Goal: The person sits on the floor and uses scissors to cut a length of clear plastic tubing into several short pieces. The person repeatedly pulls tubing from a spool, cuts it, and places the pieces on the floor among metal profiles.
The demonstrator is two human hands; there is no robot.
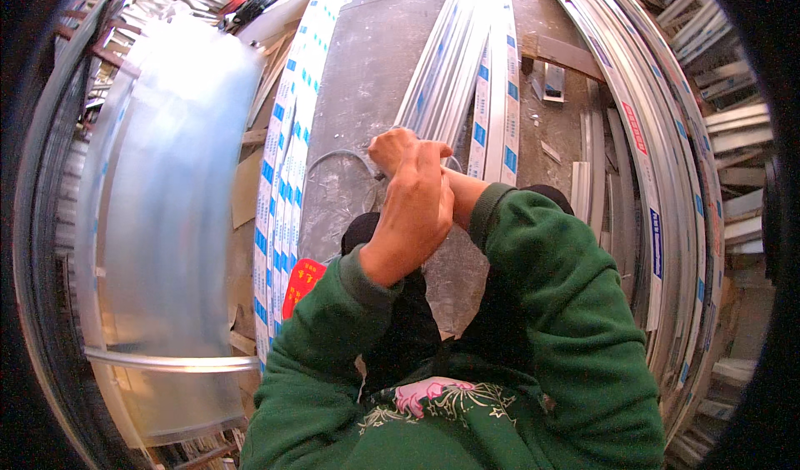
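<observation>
The left hand [411, 213] lies over the right wrist [463, 193], its fingers [427, 155] close together; whether they grip it, I cannot tell. Just beyond them the right hand [389, 148] is bent inward, fingers curled narrow (whether anything sits inside is hidden). A bundle of long silvery profiles [446, 66] stretches away just past the fingers. Left of them lie a thin grey cable [335, 155] and blue-patched white strips [287, 157]; a red card [301, 282] sits nearer the body.
</observation>
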